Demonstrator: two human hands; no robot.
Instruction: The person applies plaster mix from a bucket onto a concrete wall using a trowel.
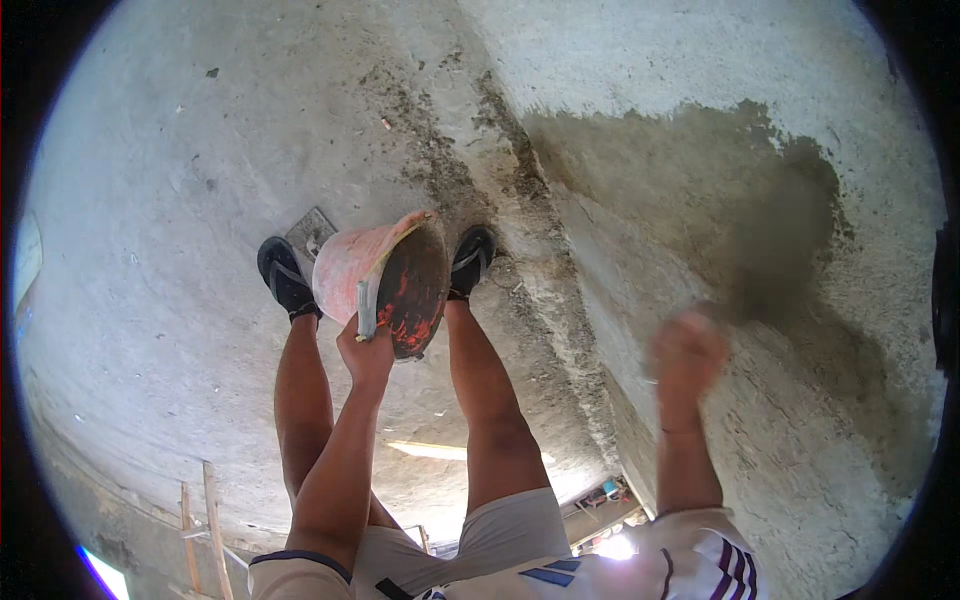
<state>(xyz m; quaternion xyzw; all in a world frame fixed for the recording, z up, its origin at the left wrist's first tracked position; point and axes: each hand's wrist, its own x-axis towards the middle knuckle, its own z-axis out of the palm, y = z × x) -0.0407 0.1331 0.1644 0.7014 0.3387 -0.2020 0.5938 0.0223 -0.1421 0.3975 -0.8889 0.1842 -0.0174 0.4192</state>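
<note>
My left hand (366, 352) is closed at the rim of a worn pinkish-red bucket (345, 262). A short grey grip (366, 310) stands up beside its fingers. The bucket is tilted, its mouth facing right; inside, the wall is dark with red patches, and I cannot make out any contents. My right hand (690, 352), smeared by motion, is raised at the rough wall (650, 235) on the right. Close above it lies a dark wet patch (785, 235) on that wall. Whether this hand holds anything does not show.
My feet in dark sandals (285, 275) stand on either side of the bucket. A small grey square plate (311, 230) lies by the left foot. Crumbly dark debris (440, 170) runs along the wall's base. Wooden poles (214, 525) stand at the lower left.
</note>
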